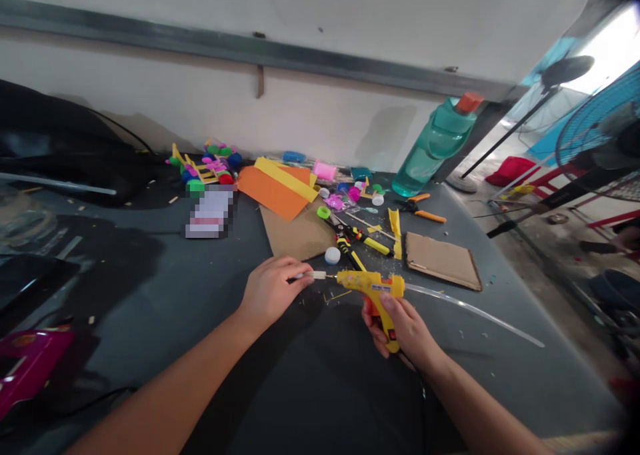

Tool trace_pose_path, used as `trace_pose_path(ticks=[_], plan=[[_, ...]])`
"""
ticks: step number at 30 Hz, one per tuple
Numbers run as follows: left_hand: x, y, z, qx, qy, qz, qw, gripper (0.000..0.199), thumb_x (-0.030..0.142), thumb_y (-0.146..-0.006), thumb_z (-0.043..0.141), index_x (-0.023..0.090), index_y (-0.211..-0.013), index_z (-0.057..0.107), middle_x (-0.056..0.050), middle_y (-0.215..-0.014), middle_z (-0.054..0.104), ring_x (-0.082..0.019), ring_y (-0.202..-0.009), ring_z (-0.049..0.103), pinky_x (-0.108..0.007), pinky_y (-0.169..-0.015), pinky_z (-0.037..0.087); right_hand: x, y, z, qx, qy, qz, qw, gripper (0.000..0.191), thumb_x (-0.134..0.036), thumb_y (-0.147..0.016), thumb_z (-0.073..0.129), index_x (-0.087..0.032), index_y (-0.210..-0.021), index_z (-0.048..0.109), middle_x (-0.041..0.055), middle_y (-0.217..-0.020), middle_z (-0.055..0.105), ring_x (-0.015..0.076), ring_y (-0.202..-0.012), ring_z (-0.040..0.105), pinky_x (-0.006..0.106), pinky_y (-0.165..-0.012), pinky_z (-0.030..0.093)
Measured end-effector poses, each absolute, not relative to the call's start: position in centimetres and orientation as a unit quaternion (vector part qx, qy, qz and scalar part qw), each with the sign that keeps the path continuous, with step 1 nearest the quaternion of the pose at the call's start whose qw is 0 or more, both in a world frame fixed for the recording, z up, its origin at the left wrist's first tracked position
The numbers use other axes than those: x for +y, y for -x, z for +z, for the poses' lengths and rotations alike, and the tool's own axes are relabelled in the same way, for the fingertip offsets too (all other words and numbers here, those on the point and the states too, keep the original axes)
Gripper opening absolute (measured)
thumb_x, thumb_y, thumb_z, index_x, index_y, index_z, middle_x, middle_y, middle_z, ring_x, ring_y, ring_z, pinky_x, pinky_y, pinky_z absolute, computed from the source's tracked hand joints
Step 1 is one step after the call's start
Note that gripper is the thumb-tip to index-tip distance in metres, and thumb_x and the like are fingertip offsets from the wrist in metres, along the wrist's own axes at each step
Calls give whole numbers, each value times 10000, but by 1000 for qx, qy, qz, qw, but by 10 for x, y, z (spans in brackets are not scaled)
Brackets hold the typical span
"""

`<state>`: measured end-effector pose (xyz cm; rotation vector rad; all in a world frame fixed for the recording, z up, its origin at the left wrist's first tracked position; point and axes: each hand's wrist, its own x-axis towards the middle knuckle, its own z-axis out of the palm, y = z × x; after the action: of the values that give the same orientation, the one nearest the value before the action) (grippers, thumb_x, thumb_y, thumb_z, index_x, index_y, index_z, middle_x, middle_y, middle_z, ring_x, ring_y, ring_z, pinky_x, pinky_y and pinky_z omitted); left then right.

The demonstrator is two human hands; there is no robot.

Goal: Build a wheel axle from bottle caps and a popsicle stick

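My right hand [400,325] is wrapped round the grip of a yellow hot glue gun [367,283], its fingers by the orange trigger. A long clear glue stick [475,312] sticks out of the gun's back end. Between the thumb and fingers of my left hand [275,288] is a small white piece [319,275], whose kind I cannot make out. The gun's metal nozzle points left, right at the end of this piece; whether they touch is unclear. Just beyond the nozzle lies a white bottle cap [333,255], beside pliers [353,252] with yellow and black handles.
Brown cardboard [295,232], orange paper [280,192] and a second cardboard piece [443,260] lie farther back. Orange-handled cutters [425,208] are near a teal bottle [433,145]. A phone [210,212], coloured caps and a magenta tool [35,365] are on the left.
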<state>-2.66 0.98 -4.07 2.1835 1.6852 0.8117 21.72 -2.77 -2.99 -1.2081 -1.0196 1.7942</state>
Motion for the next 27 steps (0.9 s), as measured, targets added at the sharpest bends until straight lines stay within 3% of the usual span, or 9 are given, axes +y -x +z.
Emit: trace_pose_path(ticks=[27], plan=[[10, 27, -37, 586, -753, 263, 146, 113, 344, -831, 640, 314, -905, 721, 60, -956, 713, -161, -874, 631, -281, -778, 465, -26, -217, -31, -392, 463, 699, 380, 458, -580, -813, 542, -131, -732, 583, -18, -594, 515, 40, -363, 375, 161, -283, 371]])
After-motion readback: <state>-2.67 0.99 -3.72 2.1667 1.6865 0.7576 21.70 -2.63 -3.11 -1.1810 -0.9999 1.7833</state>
